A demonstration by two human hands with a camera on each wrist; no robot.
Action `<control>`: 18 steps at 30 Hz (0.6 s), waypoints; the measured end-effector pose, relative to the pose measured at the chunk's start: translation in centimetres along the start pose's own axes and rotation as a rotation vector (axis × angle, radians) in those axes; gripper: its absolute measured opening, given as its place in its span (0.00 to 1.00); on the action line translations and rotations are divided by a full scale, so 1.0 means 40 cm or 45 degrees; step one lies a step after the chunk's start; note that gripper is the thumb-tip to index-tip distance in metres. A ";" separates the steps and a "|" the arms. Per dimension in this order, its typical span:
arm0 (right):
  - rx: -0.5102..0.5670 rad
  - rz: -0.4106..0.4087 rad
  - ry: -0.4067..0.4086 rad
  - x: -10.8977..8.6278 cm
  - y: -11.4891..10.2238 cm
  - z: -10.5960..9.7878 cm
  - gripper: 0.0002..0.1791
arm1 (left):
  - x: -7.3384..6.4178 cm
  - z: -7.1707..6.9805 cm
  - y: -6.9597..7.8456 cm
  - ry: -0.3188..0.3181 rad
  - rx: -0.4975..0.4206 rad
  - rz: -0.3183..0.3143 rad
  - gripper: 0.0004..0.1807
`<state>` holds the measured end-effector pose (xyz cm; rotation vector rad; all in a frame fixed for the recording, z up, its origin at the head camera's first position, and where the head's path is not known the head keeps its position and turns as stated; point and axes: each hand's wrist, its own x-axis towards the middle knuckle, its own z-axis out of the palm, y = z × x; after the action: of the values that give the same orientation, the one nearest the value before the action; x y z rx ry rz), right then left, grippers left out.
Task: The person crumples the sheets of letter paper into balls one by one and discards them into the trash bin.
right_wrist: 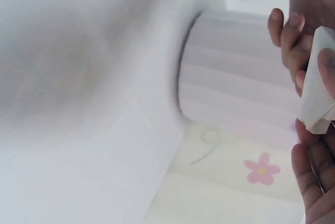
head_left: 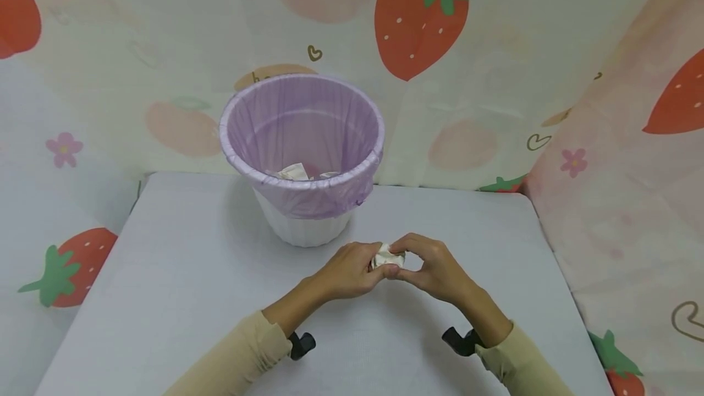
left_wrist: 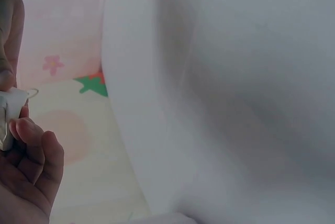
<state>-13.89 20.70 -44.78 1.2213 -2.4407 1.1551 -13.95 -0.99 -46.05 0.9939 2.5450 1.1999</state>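
Observation:
A small crumpled piece of white paper is held between both hands, above the table in front of the bin. My left hand grips it from the left, thumb along the near side. From the other side, my right hand pinches it between thumb and fingers. In the right wrist view, the folded paper shows a flat face and creased edges. The left wrist view catches only part of the paper at its edge, with curled fingers below it.
A white bin with a purple liner stands at the back left of the middle. White paper pieces lie inside it. A white-covered table bears it. Strawberry-patterned cloth surrounds the table at the back and sides.

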 end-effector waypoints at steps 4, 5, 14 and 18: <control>-0.099 0.063 -0.042 0.012 -0.004 -0.023 0.28 | -0.006 -0.016 0.020 0.057 0.095 0.012 0.16; -0.120 0.095 -0.056 0.017 -0.005 -0.031 0.31 | -0.008 -0.023 0.028 0.078 0.126 0.023 0.16; -0.335 0.167 0.061 0.100 -0.008 -0.093 0.49 | -0.019 -0.114 0.127 0.298 0.201 0.266 0.14; -0.388 0.059 0.144 0.147 -0.018 -0.100 0.53 | -0.011 -0.162 0.167 0.391 0.195 0.383 0.15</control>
<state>-17.85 19.72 -38.93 0.9868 -2.4562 0.7984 -12.85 -2.29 -36.89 1.3642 2.8336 1.3395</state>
